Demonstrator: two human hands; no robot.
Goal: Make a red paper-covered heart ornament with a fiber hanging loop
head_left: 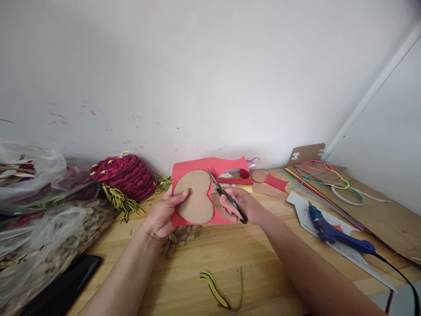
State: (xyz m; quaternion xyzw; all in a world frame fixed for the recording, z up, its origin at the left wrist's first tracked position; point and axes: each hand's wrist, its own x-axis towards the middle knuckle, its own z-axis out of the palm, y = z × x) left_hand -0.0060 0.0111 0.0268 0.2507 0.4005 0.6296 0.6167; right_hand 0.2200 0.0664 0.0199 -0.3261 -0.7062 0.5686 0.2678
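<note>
Left hand [162,215]: thumb pressed on the cardboard heart [195,197], fingers behind the red sheet [210,166], pinching both together above the table [230,259].
Right hand [241,206]: closed through the handles of the scissors [226,196], blades parted at the heart's right edge.
Progress: apparently early; a red margin rings the heart, and only the sheet's upper right shows a curved cut-out.
Remaining: seemingly most of the outline.
Obscured: left fingers behind the sheet; whether the blades bite paper.

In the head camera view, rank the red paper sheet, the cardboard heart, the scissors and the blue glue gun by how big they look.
1. red paper sheet
2. cardboard heart and blue glue gun, too close to rank
3. scissors
</note>
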